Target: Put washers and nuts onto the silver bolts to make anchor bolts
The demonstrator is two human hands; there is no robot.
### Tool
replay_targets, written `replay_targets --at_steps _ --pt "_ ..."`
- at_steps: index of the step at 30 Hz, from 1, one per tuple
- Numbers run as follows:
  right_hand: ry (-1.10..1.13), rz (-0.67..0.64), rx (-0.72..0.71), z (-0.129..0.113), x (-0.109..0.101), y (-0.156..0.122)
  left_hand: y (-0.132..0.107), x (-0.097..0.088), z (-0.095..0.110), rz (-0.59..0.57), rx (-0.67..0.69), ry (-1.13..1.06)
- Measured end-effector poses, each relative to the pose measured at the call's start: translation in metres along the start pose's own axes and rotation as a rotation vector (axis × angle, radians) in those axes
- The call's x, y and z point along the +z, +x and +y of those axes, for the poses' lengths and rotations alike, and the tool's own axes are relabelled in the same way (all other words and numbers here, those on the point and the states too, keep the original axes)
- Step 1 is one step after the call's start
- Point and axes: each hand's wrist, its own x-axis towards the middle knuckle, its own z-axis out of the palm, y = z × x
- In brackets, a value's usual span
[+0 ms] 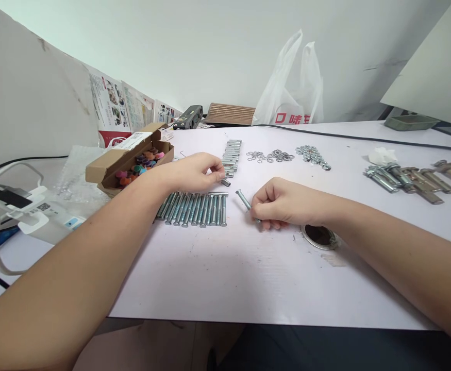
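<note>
My right hand [273, 203] is closed around a silver bolt [244, 199], whose head points up and to the left. My left hand [196, 172] pinches a short metal sleeve [226, 182] at its fingertips, low over the table. Just beyond it, a column of similar metal sleeves [232, 152] runs away from me. Below my left wrist lies a row of silver bolts [194, 210], side by side with heads toward me; one more lies crosswise at the row's far right end.
Small ring washers [256, 156], darker washers [281, 155] and nuts [312, 156] lie in piles behind. Assembled anchor bolts [403, 178] are at right. An open cardboard box [128, 154] holds colourful pieces. A power strip [51, 216], plastic bag [290, 98] and cable hole [320, 237] are also here.
</note>
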Motion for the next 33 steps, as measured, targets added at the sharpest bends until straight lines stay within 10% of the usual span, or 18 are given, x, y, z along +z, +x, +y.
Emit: replay_targets --at_steps 13,27,33 --pt "-0.531 0.551 -0.228 0.000 -0.022 -0.014 0.006 0.023 0.027 0.101 0.130 -0.633" --pt "-0.611 0.494 0.310 0.026 -0.037 0.010 0.017 0.042 0.028 0.029 -0.089 -1.149" --pt "-0.424 0.280 0.101 0.004 -0.025 -0.005 0.018 0.042 0.027 0.069 -0.151 -1.206"
